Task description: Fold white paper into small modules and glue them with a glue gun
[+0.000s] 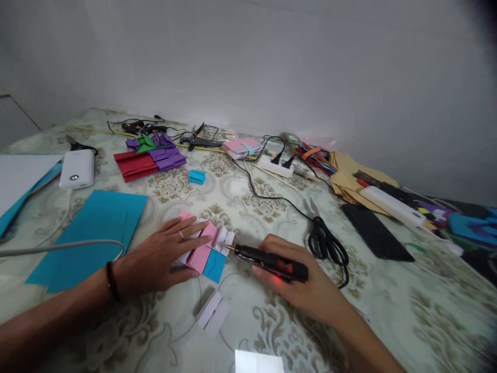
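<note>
My left hand (pixel 155 256), with a ring and a black wristband, lies with fingers spread over folded pink paper (pixel 201 255) joined with white and blue pieces. A blue square (pixel 215 266) forms its lower right corner. In my right hand (pixel 303 280) is a black pen-shaped tool (pixel 272 261) with a red light; its thin metal tip is at the right edge of the white folded piece (pixel 224 239). Nearer to me lies a separate folded white piece (pixel 213 313).
Blue sheets (pixel 93 233) and a white power bank (pixel 77 169) are at left. Red (pixel 135 166) and purple folded papers stand behind, near a small blue piece (pixel 197 176). Right: black-handled scissors (pixel 326 241), a phone (pixel 375 232), a power strip (pixel 275 166) and cables.
</note>
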`<state>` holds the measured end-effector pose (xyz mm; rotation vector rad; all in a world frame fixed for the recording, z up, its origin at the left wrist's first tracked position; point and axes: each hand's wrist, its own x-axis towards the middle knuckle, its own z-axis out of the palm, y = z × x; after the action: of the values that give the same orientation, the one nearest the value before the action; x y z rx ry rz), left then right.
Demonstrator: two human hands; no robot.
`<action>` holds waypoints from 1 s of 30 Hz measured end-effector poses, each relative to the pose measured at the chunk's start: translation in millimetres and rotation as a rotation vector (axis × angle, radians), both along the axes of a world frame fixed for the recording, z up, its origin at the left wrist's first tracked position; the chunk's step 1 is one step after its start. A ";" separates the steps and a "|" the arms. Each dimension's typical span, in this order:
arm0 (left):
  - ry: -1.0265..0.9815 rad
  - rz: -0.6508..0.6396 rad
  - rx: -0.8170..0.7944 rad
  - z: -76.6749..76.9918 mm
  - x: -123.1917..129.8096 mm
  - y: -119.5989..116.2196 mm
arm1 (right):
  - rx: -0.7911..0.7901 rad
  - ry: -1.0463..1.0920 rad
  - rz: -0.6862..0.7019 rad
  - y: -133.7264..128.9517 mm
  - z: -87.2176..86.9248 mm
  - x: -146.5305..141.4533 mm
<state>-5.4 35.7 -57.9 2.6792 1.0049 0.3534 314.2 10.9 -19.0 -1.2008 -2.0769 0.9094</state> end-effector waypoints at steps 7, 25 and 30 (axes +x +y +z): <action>0.074 0.119 0.032 7.2 10.0 -16.7 | 0.027 -0.045 0.036 -1.4 -10.8 -8.2; 0.061 0.157 0.064 5.9 13.9 -25.9 | 0.029 -0.049 0.027 -2.5 -24.3 -11.7; 0.069 0.157 0.066 6.1 14.5 -25.1 | 0.001 -0.053 0.040 -2.4 -22.3 -12.5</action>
<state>9.0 10.6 -51.8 2.6944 1.2500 0.3324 301.7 8.4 -41.3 -1.1981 -2.1500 0.9036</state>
